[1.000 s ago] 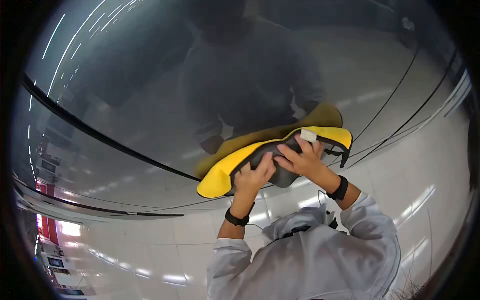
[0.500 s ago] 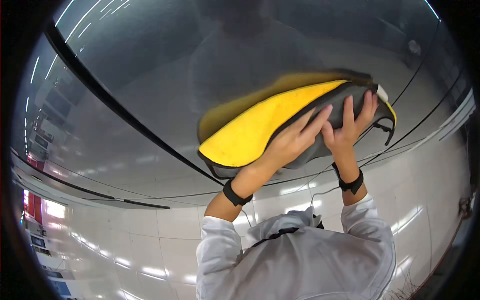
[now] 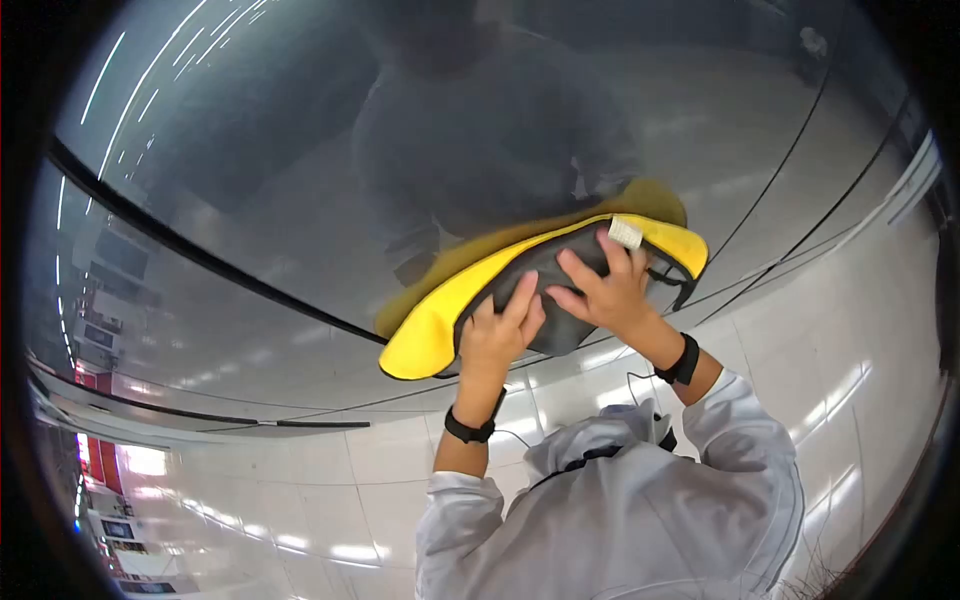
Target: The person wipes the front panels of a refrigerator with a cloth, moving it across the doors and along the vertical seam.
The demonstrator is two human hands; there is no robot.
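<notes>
A yellow and dark grey cloth point(image 3: 430, 325) with a white label point(image 3: 626, 232) lies bunched on a glossy dark car panel point(image 3: 300, 190). My left hand point(image 3: 497, 335) rests on the grey part, towards the cloth's left end. Its fingers are partly apart, and some tips sink into the folds. My right hand point(image 3: 608, 295) presses on the grey side further right, fingers spread, one tip beside the label. The underside of the cloth is hidden against the panel. A black wristband point(image 3: 474, 428) circles my left wrist, with another point(image 3: 682, 360) on the right.
A black strip point(image 3: 220, 270) crosses the panel diagonally on the left. Thin panel seams point(image 3: 775, 180) run down the right side. Light floor tiles point(image 3: 320, 510) reflect the ceiling lights. Thin cables hang near both wrists.
Both hands and the cloth have moved left and down in view. The cloth has folded differently, with yellow now along its upper right edge. The view itself has shifted slightly too.
</notes>
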